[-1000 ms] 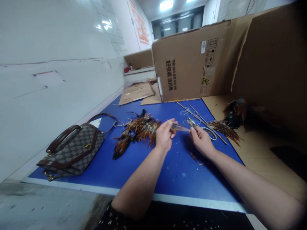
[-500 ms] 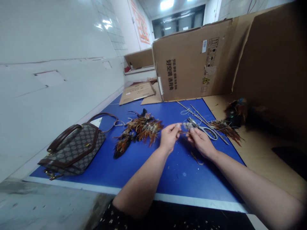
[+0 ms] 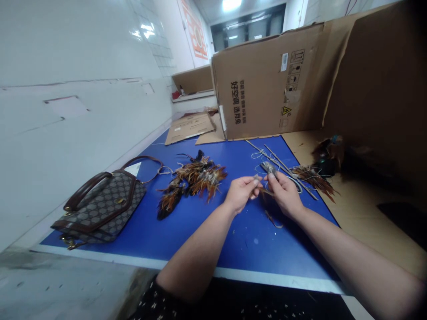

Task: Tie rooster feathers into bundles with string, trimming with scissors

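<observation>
My right hand point(image 3: 283, 191) pinches a small grey fluffy feather tuft point(image 3: 269, 168) between thumb and fingers. Close beside it, my left hand point(image 3: 244, 192) is closed in a pinch on a thin brown cord-like strip point(image 3: 266, 192) that runs across to the right hand; its exact kind is blurred. Partly hidden behind the right hand lie scissors point(image 3: 296, 183) on the blue table. Left of the hands rests a pile of brown, black and orange feathers point(image 3: 196, 175). Two thin sticks point(image 3: 283, 165) and loose pale string point(image 3: 259, 154) lie beyond the right hand.
A patterned handbag point(image 3: 103, 209) with brown handles stands on the left of the blue tabletop point(image 3: 200, 240). Upright at the back is a large cardboard box point(image 3: 263, 89), with flat cardboard point(image 3: 190, 126) to its left. More feathers point(image 3: 315, 178) lie at the right edge.
My left hand has shifted slightly right and down, nearer the right hand. The right hand has tilted upward with the grey tuft, covering more of the scissors.
</observation>
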### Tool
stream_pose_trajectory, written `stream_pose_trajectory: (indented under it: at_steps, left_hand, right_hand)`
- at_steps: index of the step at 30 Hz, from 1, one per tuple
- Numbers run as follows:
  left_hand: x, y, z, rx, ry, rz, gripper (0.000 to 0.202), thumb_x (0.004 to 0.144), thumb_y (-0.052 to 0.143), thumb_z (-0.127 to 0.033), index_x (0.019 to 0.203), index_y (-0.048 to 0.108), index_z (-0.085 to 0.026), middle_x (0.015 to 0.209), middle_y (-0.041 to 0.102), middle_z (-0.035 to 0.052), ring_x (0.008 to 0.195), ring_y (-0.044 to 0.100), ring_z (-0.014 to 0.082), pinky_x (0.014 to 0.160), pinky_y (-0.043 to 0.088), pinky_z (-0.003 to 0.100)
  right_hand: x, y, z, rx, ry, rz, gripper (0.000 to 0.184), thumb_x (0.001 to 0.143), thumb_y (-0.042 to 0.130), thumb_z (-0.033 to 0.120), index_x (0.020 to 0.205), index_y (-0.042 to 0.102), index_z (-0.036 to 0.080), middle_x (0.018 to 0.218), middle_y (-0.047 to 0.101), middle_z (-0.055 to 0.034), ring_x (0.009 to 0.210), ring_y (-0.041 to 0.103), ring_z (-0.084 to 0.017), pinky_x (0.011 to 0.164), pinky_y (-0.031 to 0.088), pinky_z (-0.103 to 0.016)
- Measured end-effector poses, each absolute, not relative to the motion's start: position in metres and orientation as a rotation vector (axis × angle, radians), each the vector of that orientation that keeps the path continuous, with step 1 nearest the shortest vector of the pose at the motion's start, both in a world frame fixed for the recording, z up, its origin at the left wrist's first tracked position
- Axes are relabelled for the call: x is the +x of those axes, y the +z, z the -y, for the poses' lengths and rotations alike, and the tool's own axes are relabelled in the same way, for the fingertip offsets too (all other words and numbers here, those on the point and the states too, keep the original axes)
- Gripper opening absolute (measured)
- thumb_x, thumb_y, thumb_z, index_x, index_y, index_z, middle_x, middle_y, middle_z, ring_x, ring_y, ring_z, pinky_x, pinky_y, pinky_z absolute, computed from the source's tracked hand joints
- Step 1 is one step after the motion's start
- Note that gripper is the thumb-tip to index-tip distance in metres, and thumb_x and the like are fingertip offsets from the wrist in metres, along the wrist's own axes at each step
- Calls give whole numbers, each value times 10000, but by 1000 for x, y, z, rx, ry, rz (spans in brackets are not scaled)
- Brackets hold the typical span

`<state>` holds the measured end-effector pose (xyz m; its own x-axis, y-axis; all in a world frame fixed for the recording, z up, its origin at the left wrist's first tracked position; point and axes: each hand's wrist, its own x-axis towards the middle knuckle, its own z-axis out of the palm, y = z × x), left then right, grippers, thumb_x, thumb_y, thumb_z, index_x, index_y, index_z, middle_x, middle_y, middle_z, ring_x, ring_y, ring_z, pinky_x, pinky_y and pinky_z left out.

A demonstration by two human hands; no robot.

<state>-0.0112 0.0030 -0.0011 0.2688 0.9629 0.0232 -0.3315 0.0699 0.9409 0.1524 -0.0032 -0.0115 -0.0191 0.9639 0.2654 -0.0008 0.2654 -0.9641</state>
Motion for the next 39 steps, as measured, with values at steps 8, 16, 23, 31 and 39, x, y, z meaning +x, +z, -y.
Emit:
stream_pose_trajectory:
  at_steps: [8,16,23,31,39]
  left_hand:
    - [-11,-2,-1,1127,1116,-827,380,791,815,-464,761,632,-132,555,606,15,427,443,61,450,302,214]
    - [-13,-4,-2,1168,1074,-876,371,798,792,-471,769,652,-129,541,597,15,422,435,64,444,288,213]
    - [-14,0,0,1200,1007,-876,423,796,790,-526,789,694,-114,500,541,-7,410,389,54,440,221,209]
    - [-16,3,1,1219,1022,-923,390,816,761,-503,749,663,-131,472,504,-30,410,372,53,447,214,209]
    - [-14,2,0,1192,1043,-888,347,795,765,-452,815,698,-112,709,662,38,474,416,39,479,245,207]
  right_hand:
    - [146,-4,12,-1009,1116,1289,468,800,827,557,1064,688,196,733,699,-26,558,583,-160,520,451,-291]
    - [146,-4,9,-1009,1081,1308,416,803,814,563,932,711,180,791,745,-61,652,646,-183,609,517,-303]
    - [145,-4,9,-1001,1142,1188,446,796,821,573,931,659,180,680,671,-21,580,580,-154,507,449,-262]
    - [148,-13,3,-973,959,1240,377,840,800,489,1006,743,155,899,783,-80,838,728,-218,732,588,-313]
    - [154,-17,2,-983,682,1505,294,876,739,347,1117,820,199,1138,814,-103,1023,783,-282,990,606,-437]
